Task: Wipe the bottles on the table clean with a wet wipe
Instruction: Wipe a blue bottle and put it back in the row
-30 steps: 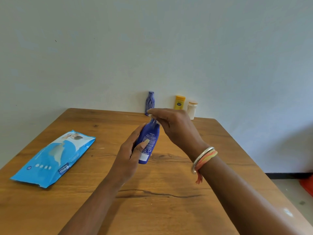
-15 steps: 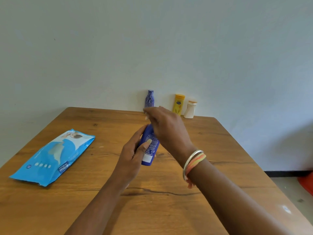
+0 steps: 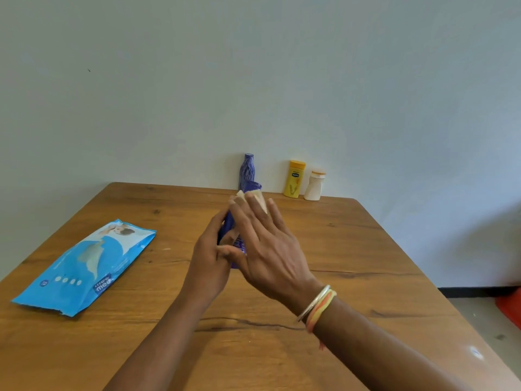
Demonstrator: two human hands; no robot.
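My left hand [image 3: 210, 261] grips a dark blue bottle [image 3: 229, 227] above the middle of the wooden table [image 3: 352, 249], mostly hidden between my hands. My right hand [image 3: 270, 246] lies flat over the bottle's front, pressing a pale wet wipe [image 3: 258, 197] that shows past my fingertips near the bottle's top. At the table's far edge against the wall stand a patterned purple bottle [image 3: 247, 170], a yellow bottle [image 3: 295, 179] and a small white bottle [image 3: 315, 185].
A light blue pack of wet wipes [image 3: 84, 266] lies flat on the left of the table. A white wall rises right behind the table. Floor and something red [image 3: 510, 306] show past the right edge.
My right hand has slid from the bottle's cap to lie flat along its body, and the wipe now shows at my fingertips. The bottle stays in my left hand.
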